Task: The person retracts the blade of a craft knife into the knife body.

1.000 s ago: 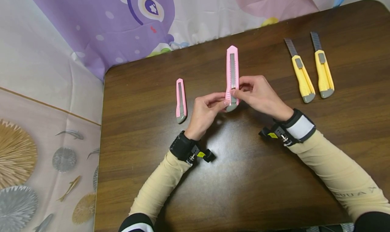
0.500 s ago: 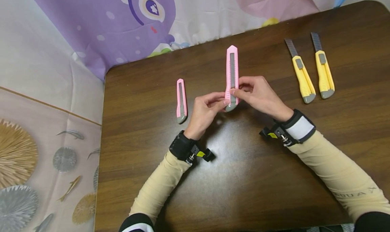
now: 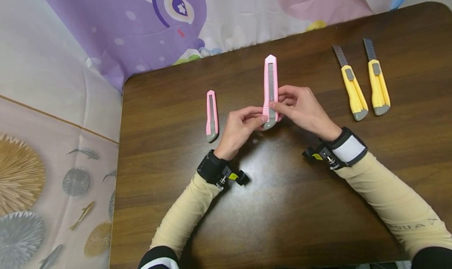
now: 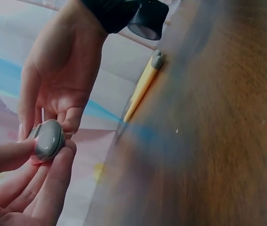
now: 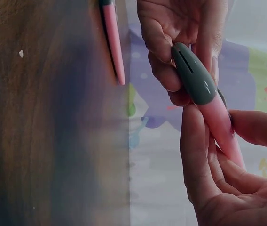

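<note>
Between both hands, a pink box cutter [image 3: 270, 84] with a grey end cap [image 5: 194, 75] is held up off the table, its pink tip pointing away. No blade sticks out of it. My left hand [image 3: 236, 131] pinches its lower end by the cap, thumb on top. My right hand [image 3: 303, 110] grips the body a little higher from the right, the thumb on the grey slider. A second pink box cutter [image 3: 212, 118] lies on the table left of my left hand, its blade also drawn in.
Two yellow box cutters [image 3: 354, 92] [image 3: 379, 86] lie side by side at the right, blades out and pointing to the back. A printed curtain [image 3: 233, 21] hangs along the back edge of the brown wooden table [image 3: 169, 174]; patterned cloth [image 3: 77, 116] covers the left side.
The view has shifted slightly. Both hands keep their hold on the pink box cutter, and its blade stays inside throughout.
</note>
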Action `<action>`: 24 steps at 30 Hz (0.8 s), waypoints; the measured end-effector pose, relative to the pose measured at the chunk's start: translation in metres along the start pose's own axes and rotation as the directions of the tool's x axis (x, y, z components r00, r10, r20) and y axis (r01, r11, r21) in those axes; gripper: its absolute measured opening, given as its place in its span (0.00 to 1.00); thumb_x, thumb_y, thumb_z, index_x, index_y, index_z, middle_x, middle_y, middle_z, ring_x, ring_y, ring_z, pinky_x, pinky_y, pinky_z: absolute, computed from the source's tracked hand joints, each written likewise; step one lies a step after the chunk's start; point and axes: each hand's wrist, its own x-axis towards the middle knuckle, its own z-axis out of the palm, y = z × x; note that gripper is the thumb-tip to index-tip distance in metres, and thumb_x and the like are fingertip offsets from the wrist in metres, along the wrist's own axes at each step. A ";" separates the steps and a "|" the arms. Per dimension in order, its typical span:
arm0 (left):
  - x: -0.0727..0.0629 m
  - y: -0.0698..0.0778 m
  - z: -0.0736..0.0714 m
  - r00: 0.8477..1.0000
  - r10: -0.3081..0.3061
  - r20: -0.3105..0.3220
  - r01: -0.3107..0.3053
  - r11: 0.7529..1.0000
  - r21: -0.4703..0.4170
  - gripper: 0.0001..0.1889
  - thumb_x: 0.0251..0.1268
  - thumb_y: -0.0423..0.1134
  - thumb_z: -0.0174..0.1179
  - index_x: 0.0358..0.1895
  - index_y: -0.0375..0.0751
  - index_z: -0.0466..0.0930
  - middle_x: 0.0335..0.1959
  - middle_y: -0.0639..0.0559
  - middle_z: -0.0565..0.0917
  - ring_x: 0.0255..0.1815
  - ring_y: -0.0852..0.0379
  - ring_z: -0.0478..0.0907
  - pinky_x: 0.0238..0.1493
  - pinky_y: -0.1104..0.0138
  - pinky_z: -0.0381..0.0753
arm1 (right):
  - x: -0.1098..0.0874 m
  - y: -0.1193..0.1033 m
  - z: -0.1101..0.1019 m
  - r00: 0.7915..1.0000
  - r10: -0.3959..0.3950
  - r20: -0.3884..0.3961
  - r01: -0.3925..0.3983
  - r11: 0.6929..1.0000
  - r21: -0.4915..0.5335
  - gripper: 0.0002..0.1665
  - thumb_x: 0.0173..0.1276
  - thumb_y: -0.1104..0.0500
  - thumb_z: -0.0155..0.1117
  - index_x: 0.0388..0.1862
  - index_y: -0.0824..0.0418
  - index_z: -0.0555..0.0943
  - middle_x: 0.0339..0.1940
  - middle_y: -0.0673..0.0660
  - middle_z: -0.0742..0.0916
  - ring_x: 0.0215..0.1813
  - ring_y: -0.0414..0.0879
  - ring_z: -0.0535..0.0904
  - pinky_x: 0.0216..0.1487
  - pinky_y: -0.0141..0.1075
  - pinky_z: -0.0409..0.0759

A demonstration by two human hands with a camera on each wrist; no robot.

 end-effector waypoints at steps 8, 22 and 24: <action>0.002 -0.002 -0.006 0.999 -0.033 0.031 0.032 0.999 0.025 0.14 0.65 0.28 0.62 0.52 0.26 0.80 0.47 0.28 0.85 0.33 0.64 0.83 0.41 0.65 0.90 | 0.000 0.002 0.003 1.000 0.016 0.001 -0.016 1.000 -0.006 0.16 0.68 0.64 0.64 0.53 0.70 0.79 0.43 0.68 0.87 0.32 0.31 0.82 0.33 0.27 0.85; 0.006 0.010 -0.031 0.999 0.029 0.015 -0.028 0.999 -0.035 0.14 0.70 0.31 0.57 0.53 0.23 0.78 0.44 0.29 0.85 0.37 0.56 0.87 0.46 0.58 0.90 | 0.007 0.002 0.007 0.998 0.064 0.026 -0.065 0.995 0.069 0.19 0.69 0.62 0.65 0.56 0.70 0.77 0.46 0.67 0.86 0.34 0.34 0.85 0.36 0.27 0.87; 0.008 0.013 -0.039 0.999 0.049 -0.016 -0.050 0.999 -0.018 0.14 0.71 0.31 0.57 0.53 0.23 0.78 0.43 0.27 0.84 0.38 0.49 0.87 0.47 0.57 0.89 | 0.010 0.001 0.011 0.997 0.069 0.034 -0.072 0.992 0.101 0.19 0.69 0.62 0.65 0.55 0.70 0.77 0.45 0.67 0.86 0.33 0.35 0.85 0.35 0.29 0.87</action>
